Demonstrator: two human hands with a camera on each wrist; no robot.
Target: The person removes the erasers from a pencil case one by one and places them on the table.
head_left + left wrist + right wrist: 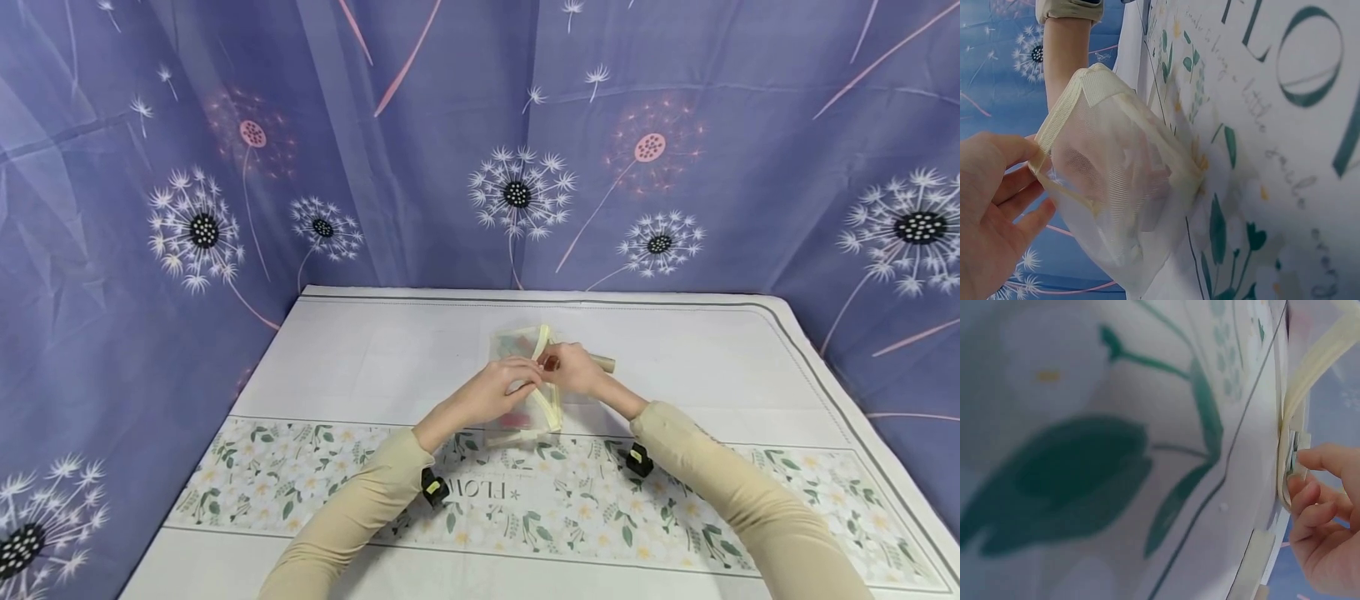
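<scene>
A see-through mesh pouch (517, 400) with cream edging lies on the table, with blurred red and green shapes inside. My left hand (502, 387) pinches the cream edge of its mouth between thumb and fingers. In the left wrist view, that hand (1004, 206) lifts the edge and the mesh (1129, 181) hangs from it. At the mouth, my right hand (573, 369) holds a small dark-red item (551, 363) in its fingertips. From the right wrist, my right hand (1329, 519) shows curled fingers beside the cream edging (1310, 381); the item's kind is unclear.
A tan, stick-like thing (603, 363) lies just right of my right hand. The table bears a white cloth (405, 350) with a floral band (600, 508). Purple dandelion-print curtains (420, 167) stand behind and at both sides.
</scene>
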